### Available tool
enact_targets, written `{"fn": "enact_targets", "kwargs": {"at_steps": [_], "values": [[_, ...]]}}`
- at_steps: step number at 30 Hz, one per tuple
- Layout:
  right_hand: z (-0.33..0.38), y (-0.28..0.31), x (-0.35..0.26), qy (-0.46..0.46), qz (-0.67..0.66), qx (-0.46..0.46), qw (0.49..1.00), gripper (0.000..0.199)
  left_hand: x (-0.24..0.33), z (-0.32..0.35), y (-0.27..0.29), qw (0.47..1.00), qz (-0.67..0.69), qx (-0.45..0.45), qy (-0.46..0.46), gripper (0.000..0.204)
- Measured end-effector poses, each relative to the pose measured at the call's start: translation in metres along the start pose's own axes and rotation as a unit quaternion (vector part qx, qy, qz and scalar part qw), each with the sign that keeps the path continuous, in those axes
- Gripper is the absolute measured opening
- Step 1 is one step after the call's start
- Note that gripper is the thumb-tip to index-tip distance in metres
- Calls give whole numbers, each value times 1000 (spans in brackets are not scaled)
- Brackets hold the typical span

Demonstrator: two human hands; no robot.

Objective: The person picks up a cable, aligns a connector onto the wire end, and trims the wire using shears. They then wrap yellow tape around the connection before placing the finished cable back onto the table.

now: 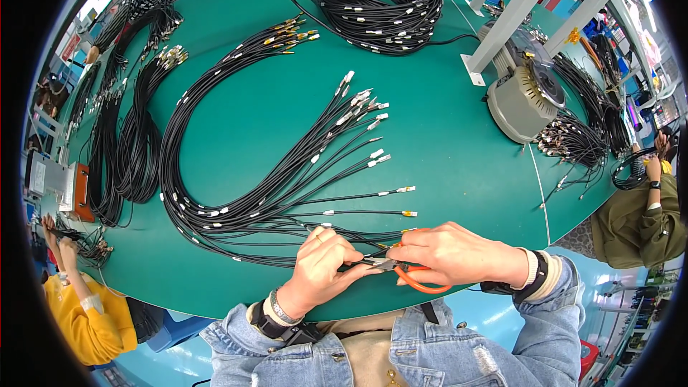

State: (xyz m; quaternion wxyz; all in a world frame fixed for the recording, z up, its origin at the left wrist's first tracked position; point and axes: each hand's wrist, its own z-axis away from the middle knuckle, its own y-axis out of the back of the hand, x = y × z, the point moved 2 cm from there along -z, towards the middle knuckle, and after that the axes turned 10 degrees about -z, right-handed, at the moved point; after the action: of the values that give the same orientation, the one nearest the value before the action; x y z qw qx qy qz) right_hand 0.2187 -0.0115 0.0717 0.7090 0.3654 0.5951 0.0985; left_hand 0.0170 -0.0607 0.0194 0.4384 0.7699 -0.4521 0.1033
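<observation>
The step in hand looks like working on a single cable (350,266) with the pliers (389,265), just off the near right side of the bundle (247,216) that curves over the green surface (444,172). The next move seems to call for the left hand (322,265) to steady the cable while the right hand (451,254) governs the squeeze; fingers hide the spot, so whether the pliers' tips bite cannot be told. At the bundle's near edge, the left hand has thumb and fingertips pinched together on the cable, its wrist angled up and inward. To the right of the bundle, the right hand is clamped round the pliers, knuckles up, one orange handle showing below it, the forearm nearly level.
</observation>
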Motion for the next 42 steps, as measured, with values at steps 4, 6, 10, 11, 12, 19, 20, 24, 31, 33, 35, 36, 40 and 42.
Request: {"fn": "enact_targets", "kwargs": {"at_steps": [4,6,10,11,12,19,20,24,31,33,35,36,40,42], "values": [[-2,-4,-4,0,-40,-5,999,24,-2,2,-3,1000,-9,-12,-15,33],[-2,-5,-5,-4,-60,-13,998,23,-2,1,-3,1000,-6,-8,-9,33],[1,-1,-3,-8,-63,28,998,24,1,-2,-2,1000,0,0,8,32],[2,3,-2,-15,-58,40,997,24,1,-3,-2,1000,0,-3,11,32],[3,6,-2,-24,-53,53,997,25,2,-4,-2,1000,0,-6,13,32],[3,9,-8,-12,47,30,998,31,5,-4,0,998,-54,-20,-7,28],[2,8,-9,-15,62,11,998,30,5,-3,0,998,-64,-25,-9,27],[-1,9,-9,-24,71,-17,997,29,5,-4,2,996,-78,-39,-20,27],[-4,10,-7,-24,64,-46,997,28,4,-5,1,996,-76,-45,-29,26],[-5,9,-6,-17,66,-55,996,27,4,-5,2,996,-74,-47,-31,26],[-5,9,-6,-18,62,-55,996,27,5,-5,3,996,-77,-46,-32,26],[-5,9,-5,-18,58,-55,997,27,5,-5,3,995,-78,-45,-32,26],[-5,10,-6,-32,44,-61,997,27,3,-3,-1,997,-70,4,-36,28],[-4,10,-6,-39,38,-64,996,27,4,-3,1,997,-68,1,-32,28]]}}
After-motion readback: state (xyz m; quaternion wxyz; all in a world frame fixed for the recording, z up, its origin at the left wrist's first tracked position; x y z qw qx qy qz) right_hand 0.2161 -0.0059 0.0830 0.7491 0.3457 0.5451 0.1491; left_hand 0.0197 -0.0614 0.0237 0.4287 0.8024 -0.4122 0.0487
